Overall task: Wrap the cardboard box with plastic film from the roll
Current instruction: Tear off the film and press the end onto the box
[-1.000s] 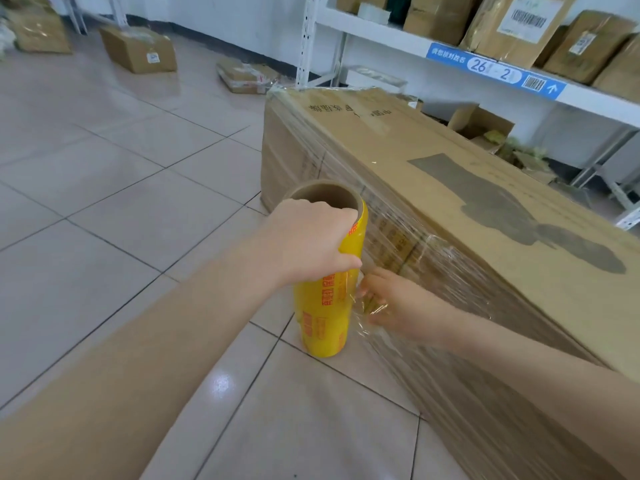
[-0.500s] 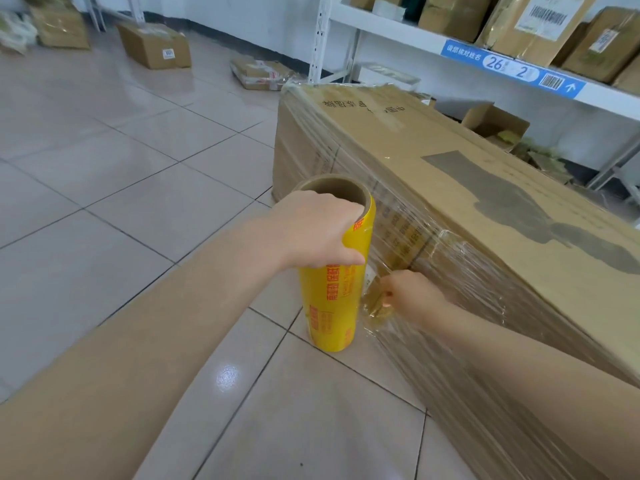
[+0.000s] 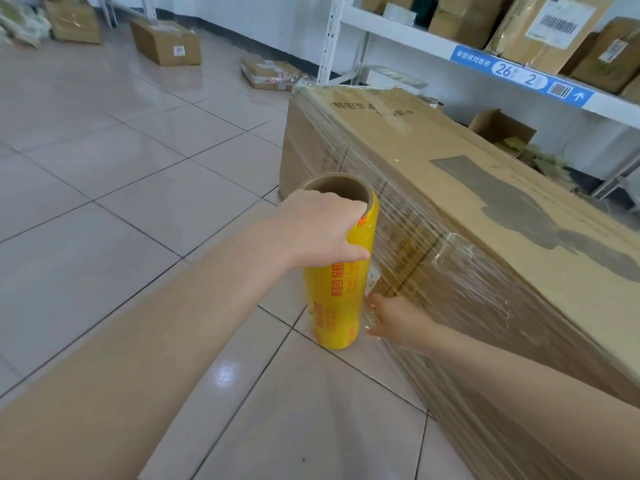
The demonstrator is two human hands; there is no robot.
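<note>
- The long cardboard box [image 3: 502, 216] lies on the tiled floor [image 3: 138, 174], running from the far wall side toward the near right corner of the floor.
- Plastic film [image 3: 436, 268] covers the box's near long side and wraps over its far end, wrinkled and shiny.
- The yellow roll [image 3: 332, 299] stands upright on the floor, just beside the box's near side, with its brown cardboard core open at the top.
- The left hand [image 3: 322, 230] grasps the roll's top, thumb across the yellow label and fingers curled over the rim of the core.
- The right hand [image 3: 398, 318] is low against the box's filmed side, with its fingers reaching toward the foot of the roll; whether it pinches the film or only presses on it cannot be told.
- A white shelf [image 3: 433, 46] behind the box carries brown parcels [image 3: 550, 29].
- Along the far edge of the floor lie a small carton [image 3: 166, 43] and a flat parcel [image 3: 270, 72].
</note>
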